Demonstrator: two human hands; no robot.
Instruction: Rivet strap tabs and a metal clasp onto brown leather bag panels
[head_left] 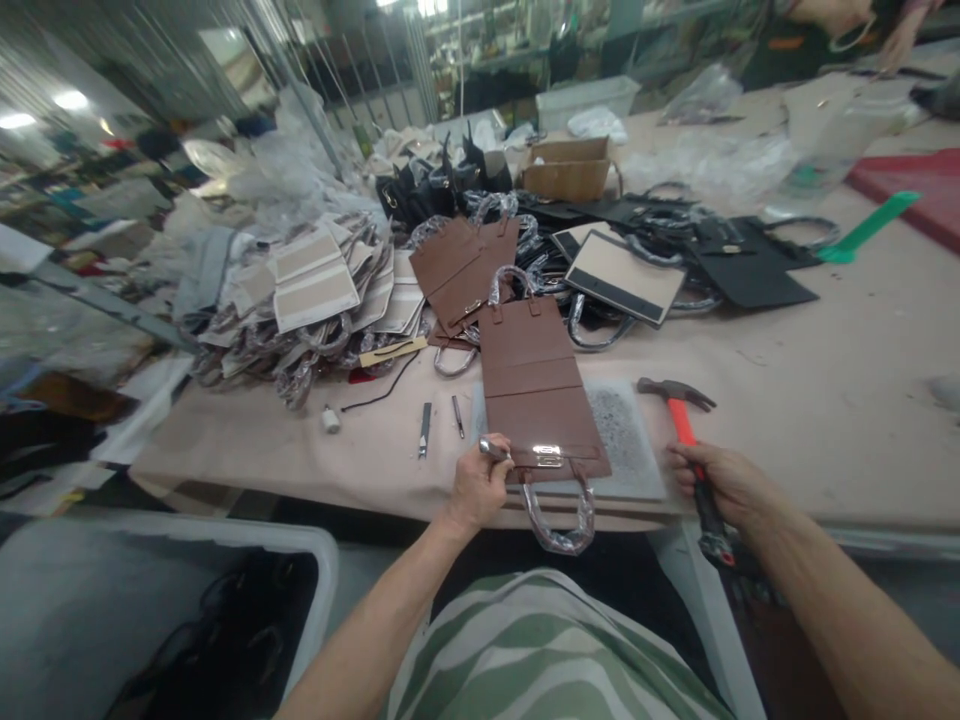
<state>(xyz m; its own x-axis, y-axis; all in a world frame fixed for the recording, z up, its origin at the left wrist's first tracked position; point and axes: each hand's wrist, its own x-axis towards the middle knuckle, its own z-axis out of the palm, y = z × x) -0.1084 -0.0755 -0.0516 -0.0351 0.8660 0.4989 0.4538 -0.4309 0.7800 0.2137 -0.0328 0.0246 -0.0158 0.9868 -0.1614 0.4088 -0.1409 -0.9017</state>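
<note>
A brown leather bag panel (531, 375) with plastic-wrapped handles lies flat on a grey slab (626, 440) at the table's near edge. Across its lower part sits a metal clasp (547, 456). My left hand (480, 483) is closed around a short metal punch (493, 450), held over the panel's lower left corner. Off to the right of the slab, my right hand (720, 482) grips a claw hammer (684, 420) by its red and black handle, the head pointing away from me. One wrapped handle (559, 518) hangs over the table edge toward me.
Left of the slab lie a cutter knife (425, 430), a thin metal tool (457, 416) and a small white bottle (330, 420). Behind are piles of beige panels (315, 280), brown panels (457, 265) and black panels (750, 260), and a cardboard box (568, 170). A white bin (330, 545) stands below left.
</note>
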